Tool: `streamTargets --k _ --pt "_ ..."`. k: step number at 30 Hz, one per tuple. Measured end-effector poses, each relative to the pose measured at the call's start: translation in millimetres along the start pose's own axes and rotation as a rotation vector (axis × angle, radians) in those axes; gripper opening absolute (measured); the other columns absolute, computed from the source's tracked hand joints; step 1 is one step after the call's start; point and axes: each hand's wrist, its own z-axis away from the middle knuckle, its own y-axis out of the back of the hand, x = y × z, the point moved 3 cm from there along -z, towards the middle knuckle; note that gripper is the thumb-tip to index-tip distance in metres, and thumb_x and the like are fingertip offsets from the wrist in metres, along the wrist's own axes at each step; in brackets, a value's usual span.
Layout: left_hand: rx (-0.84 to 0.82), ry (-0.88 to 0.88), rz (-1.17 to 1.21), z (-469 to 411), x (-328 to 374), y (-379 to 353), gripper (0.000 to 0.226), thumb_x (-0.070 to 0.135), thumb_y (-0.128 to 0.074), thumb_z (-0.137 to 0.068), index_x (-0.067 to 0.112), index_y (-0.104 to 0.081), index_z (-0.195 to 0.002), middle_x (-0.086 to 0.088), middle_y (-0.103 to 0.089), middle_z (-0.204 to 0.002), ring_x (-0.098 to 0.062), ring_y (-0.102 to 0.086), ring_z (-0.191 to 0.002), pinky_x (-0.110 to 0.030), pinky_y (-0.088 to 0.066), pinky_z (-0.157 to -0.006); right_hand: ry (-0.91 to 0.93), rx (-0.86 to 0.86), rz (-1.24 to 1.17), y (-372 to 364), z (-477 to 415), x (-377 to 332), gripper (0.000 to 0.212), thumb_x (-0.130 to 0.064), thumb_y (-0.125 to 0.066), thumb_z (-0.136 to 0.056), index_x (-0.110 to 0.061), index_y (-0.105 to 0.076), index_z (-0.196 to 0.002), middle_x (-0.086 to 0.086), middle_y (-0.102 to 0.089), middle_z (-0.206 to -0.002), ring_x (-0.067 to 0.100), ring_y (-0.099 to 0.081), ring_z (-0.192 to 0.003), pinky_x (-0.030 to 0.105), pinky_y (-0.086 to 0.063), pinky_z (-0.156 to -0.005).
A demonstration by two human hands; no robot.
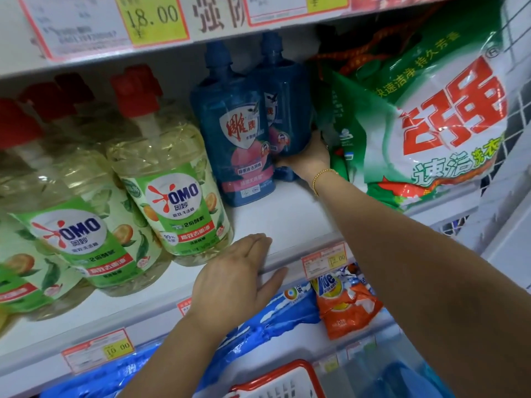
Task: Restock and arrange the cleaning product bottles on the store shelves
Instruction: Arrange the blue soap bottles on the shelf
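Fingers of the right hand (309, 156) clamp the rear blue bottle (290, 110) low down, just behind the front blue bottle (238, 139); the left hand (238, 271) lies flat before it, fingers straight. A crooked pull could topple that front bottle.

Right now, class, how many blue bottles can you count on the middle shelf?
2. The front blue bottle stands beside the yellow bottles; the rear blue bottle is behind it to the right, held low by the right hand. Others may be hidden behind them.
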Motion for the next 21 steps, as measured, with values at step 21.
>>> streamTargets --k 21 --pt "0.057 -0.015 0.058 1.8 0.8 0.8 0.051 0.056 -0.041 -0.087 0.018 -0.068 -0.107 0.005 -0.071 -0.103 -0.012 -0.069 -0.073 -0.020 -0.050 -0.052 0.124 0.272 -0.005 41.3 125.8 1.7 0.075 -0.036 -0.086 -0.058 -0.015 -0.041 -0.115 0.005 -0.063 -0.105 0.025 -0.061 -0.092 0.032 -0.051 -0.077"
